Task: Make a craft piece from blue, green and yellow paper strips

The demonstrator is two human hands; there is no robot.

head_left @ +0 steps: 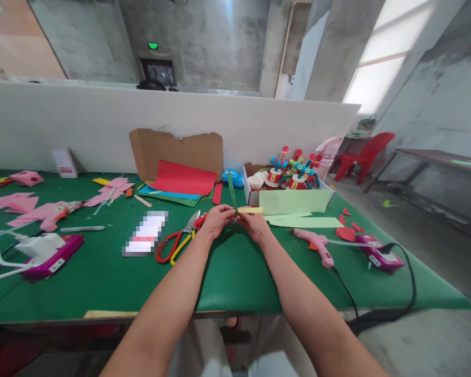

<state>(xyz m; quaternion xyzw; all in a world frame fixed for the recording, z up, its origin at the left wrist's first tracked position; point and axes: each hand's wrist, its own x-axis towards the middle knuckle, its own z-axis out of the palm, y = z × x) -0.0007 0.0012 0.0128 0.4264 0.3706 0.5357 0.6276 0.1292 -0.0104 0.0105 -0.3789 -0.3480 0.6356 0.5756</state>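
A dark green paper strip [232, 191] and a pale yellow paper strip [251, 210] meet at roughly a right angle between my fingertips. My left hand [216, 222] is closed, pinching the green strip at its lower end. From the other side, my right hand [256, 224] pinches the yellow strip near the same corner; the exact join is hidden by my fingers. Beside my left wrist lie red-handled scissors [176, 242] and a yellow-handled pair [181, 248]. To the right of my right hand rests a pink hot glue gun [316, 243].
Behind my hands, a white box [253, 198] holds several paper-cup robot figures [297, 180]. Light green paper strips [306, 222] lie before it. Coloured sheets [186, 178] are stacked back left. Purple power strips [380, 255] with cables sit at both sides; a white partition [102, 120] stands behind.
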